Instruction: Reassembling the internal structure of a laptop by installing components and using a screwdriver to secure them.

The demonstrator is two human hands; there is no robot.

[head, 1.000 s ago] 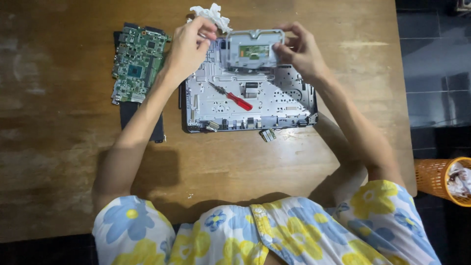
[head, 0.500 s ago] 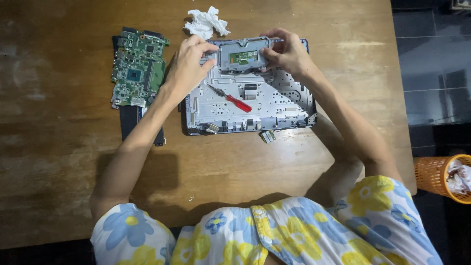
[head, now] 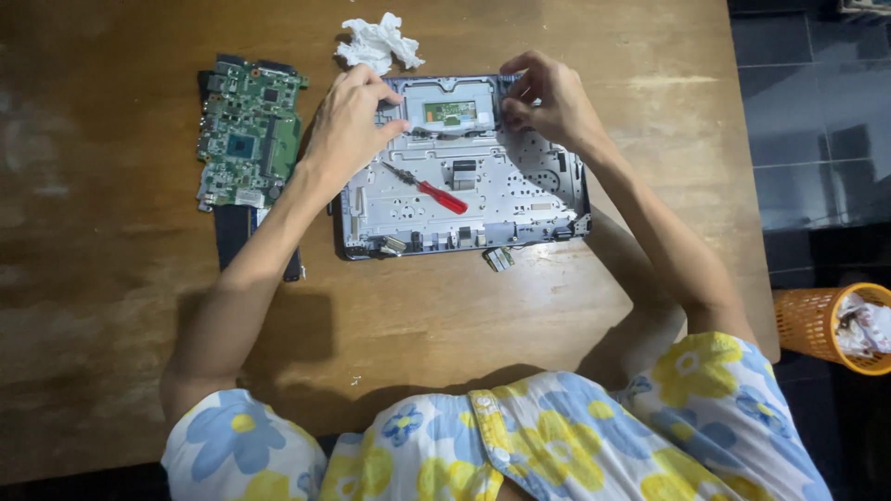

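An opened laptop base [head: 464, 199], a grey metal shell with its insides bare, lies flat near the far middle of the wooden table [head: 111, 334] I look down on. At its far edge sits the touchpad module [head: 450, 107], a pale rectangular plate with a small green board in its middle.

My left hand [head: 348, 125] rests on the left end of that plate, fingers curled and thumb pressed to its corner. My right hand [head: 552, 97] is at the right end, fingertips pinched narrowly on the plate's corner. I cannot tell whether either hand truly grips it or only presses on it.

A small red-handled screwdriver [head: 429, 188] lies loose on the shell, just nearer me than the plate, between my two wrists and touching neither.

To the left, just beside the shell, a green circuit board [head: 249, 130] lies on a dark strip [head: 232, 237]. A crumpled white tissue [head: 379, 42] sits beyond the shell, close to my left knuckles. A small loose part [head: 498, 259] lies at the shell's near edge.

The shell's right side is near the table's right edge. Bare wood stretches wide to the left and toward me. On the dark tiled floor to the right stands an orange basket [head: 817, 325] with paper in it.
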